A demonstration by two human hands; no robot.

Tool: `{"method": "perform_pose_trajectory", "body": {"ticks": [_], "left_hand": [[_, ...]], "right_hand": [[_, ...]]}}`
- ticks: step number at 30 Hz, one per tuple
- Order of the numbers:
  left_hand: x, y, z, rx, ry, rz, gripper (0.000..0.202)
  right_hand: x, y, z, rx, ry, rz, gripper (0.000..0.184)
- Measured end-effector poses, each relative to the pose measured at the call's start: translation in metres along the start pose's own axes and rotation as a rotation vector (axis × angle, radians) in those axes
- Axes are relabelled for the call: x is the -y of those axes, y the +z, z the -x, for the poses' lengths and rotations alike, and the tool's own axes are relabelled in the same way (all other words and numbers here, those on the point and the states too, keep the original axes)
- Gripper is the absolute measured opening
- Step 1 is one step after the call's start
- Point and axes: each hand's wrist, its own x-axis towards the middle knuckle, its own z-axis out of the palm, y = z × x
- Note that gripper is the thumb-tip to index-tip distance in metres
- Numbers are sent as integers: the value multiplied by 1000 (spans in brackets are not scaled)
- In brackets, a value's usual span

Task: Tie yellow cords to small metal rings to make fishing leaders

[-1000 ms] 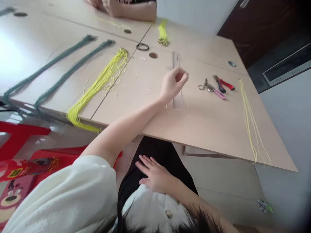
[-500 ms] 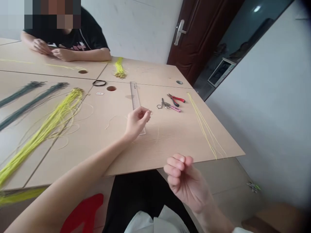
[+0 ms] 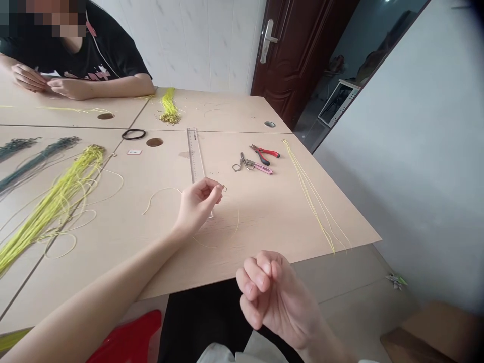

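My left hand hovers over the wooden table beside the near end of a clear ruler. Its fingers pinch a small metal clasp on a thin yellow cord that curls on the table under it. My right hand is raised in front of the table's near edge, fingers curled together in a loose fist, with nothing visible in it.
Small scissors, a pink cutter and red-handled pliers lie right of the ruler. Loose yellow cords lie toward the right edge. A thick yellow bundle and dark cords lie left. Another person sits at the far left.
The view has lifted from my lap to the table. My right hand rose from my lap and curled into a fist. My left hand drew nearer along the ruler, still pinching the cord.
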Motion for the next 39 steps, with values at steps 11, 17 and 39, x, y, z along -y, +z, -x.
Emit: {"method": "perform_pose_trajectory", "body": {"ticks": [11, 17, 39], "left_hand": [[-4, 2, 8, 108, -78, -15, 24], [-5, 1, 8, 135, -109, -14, 22], [-1, 0, 4, 187, -204, -124, 31]], "right_hand": [[56, -12, -20, 10, -141, 1035, 44], [102, -75, 4, -472, -248, 2066, 44], [213, -125, -44, -611, 3, 2152, 47]]}}
